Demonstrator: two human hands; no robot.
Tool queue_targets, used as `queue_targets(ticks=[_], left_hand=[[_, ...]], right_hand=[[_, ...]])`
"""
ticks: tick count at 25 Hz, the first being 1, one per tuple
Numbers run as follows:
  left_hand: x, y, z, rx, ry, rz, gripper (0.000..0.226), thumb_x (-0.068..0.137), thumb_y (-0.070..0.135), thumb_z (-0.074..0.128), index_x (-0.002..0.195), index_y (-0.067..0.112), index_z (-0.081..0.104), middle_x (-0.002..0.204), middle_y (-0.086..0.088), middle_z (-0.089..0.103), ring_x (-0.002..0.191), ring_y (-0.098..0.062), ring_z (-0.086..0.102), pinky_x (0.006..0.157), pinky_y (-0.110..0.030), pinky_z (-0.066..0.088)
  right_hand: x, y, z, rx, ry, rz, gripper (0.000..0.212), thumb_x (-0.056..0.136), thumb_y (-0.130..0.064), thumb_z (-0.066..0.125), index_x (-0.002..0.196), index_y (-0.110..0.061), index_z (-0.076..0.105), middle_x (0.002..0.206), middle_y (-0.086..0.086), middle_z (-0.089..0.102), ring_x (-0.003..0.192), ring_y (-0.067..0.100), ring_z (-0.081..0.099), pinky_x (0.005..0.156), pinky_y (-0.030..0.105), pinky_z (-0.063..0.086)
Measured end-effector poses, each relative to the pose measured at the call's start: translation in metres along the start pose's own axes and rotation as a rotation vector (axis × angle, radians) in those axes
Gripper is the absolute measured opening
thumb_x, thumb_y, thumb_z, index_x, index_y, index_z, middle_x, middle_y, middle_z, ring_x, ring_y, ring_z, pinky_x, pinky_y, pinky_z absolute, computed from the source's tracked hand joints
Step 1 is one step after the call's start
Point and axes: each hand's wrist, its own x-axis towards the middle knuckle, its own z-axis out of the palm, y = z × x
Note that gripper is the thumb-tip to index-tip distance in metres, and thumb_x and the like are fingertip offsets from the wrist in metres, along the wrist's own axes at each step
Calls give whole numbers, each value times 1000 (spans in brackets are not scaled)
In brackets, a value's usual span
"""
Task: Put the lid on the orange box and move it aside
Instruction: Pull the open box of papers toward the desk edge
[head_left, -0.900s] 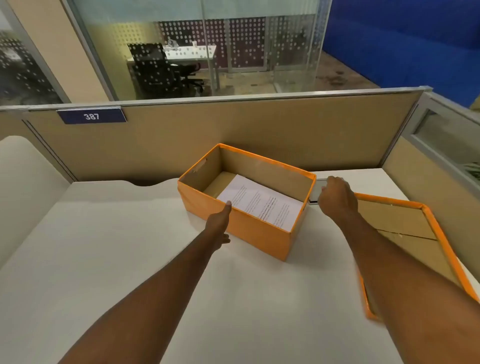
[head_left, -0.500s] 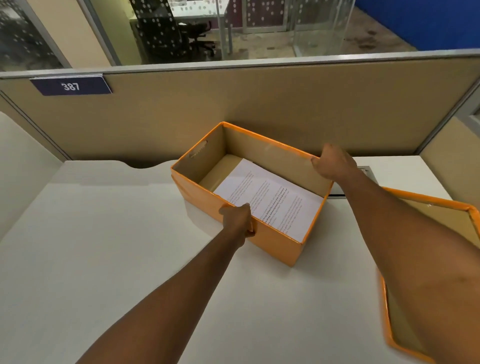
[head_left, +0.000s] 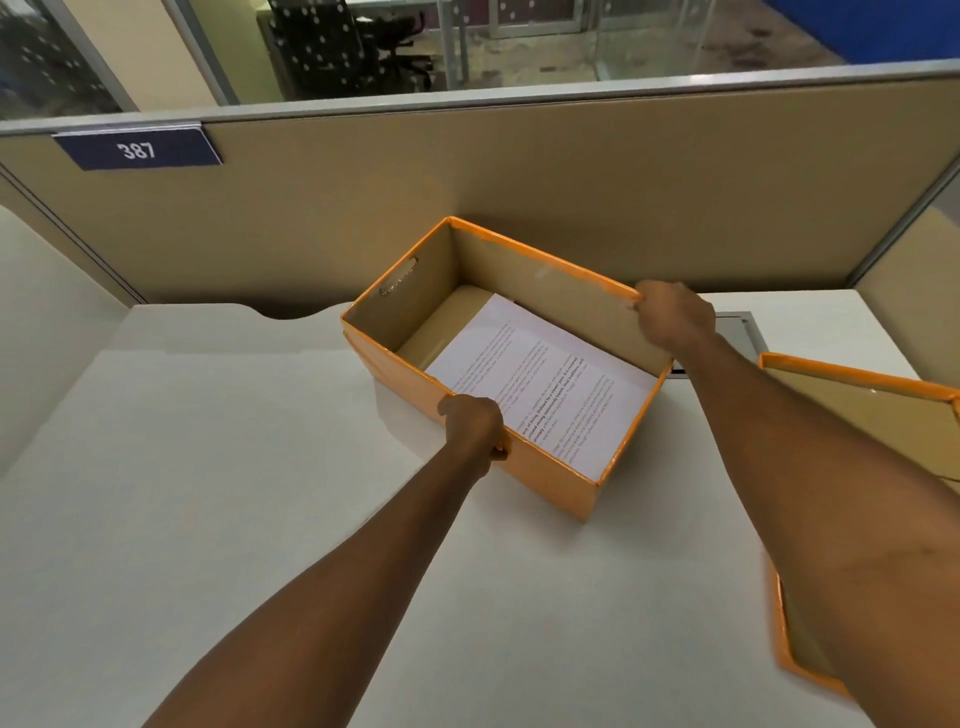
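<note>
Both hands clamped on the orange box (head_left: 550, 473) right now: left hand (head_left: 474, 427) gripping the near long wall, right hand (head_left: 674, 318) pinching the far rim near the right corner. Box sitting open toward the back of the desk (head_left: 208, 493), angled, far corner close to the partition (head_left: 519, 187), printed sheets (head_left: 545, 384) lying flat inside. Lid (head_left: 852, 376) parked open side up off to the right, partly hidden behind the right forearm, apart from the box.

Probably just squaring up the box before grabbing the lid. Best bet: keep the grip low and even, no squeezing the cardboard walls inward, otherwise a tight fit for the lid later. Also worth keeping the paper flat and below the rim.

Room-wise: loads of bare desk to the left and front. Tight at the back against the partition, and not much on the right, with the lid and the cable slot (head_left: 737, 332) there. Left side looks like the easy place to slide it.
</note>
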Motion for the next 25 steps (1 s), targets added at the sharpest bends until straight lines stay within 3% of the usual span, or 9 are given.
queue_targets(ticks=[2,6,12,15,18,20,21,23,25], left_hand=[[-12,-2,-9,21,-5,40,37,96,2,43,132,4,36,127,-18,58,110,-38,63,68,-41,59],[-40,-9,-35,102,-22,125,37,98,11,44,133,9,33,117,-12,56,111,-36,62,81,-49,58],[-86,-47,-92,249,40,266,44,98,15,41,139,2,29,115,-16,60,96,-36,67,79,-52,59],[-105,-69,-121,266,206,348,53,95,11,44,145,6,27,133,-20,56,111,-39,62,88,-50,56],[-113,-94,-153,291,265,408,46,95,11,42,141,7,40,137,-19,56,118,-40,58,97,-54,51],[-113,-109,-174,289,255,420,36,96,11,40,130,5,51,123,-20,63,104,-39,64,89,-51,55],[-112,-115,-183,289,247,433,32,96,12,40,124,4,55,112,-20,65,90,-35,66,77,-45,56],[-113,-124,-197,312,226,459,26,95,11,40,112,3,59,87,-15,62,64,-22,56,57,-31,47],[-112,-131,-210,352,200,460,21,95,11,40,103,6,59,78,-9,57,58,-17,50,54,-26,40]], right_hand=[[-19,-2,-7,26,32,20,21,94,-28,46,98,-15,62,102,16,66,96,39,61,72,38,40],[-74,-7,-24,88,78,138,18,94,-22,47,99,-17,63,100,14,67,93,36,62,69,36,41],[-205,-32,-33,194,141,319,21,92,-16,50,107,-13,64,103,14,68,92,35,64,66,32,38],[-269,-50,-26,240,158,339,19,93,-17,48,103,-13,64,100,14,69,89,35,64,63,32,37],[-326,-70,-16,280,165,341,19,93,-17,46,100,-13,63,96,13,68,86,36,64,63,31,35],[-356,-82,-8,314,169,322,17,93,-16,47,99,-11,63,95,13,69,85,36,65,62,31,36],[-369,-87,-3,343,168,315,17,93,-15,47,100,-10,62,97,14,69,86,36,65,62,31,39],[-392,-98,8,426,149,329,18,93,-12,47,104,-5,60,100,16,69,90,35,66,65,33,46],[-411,-109,19,515,126,372,18,94,-9,47,104,-2,59,102,17,69,91,35,67,66,31,48]])
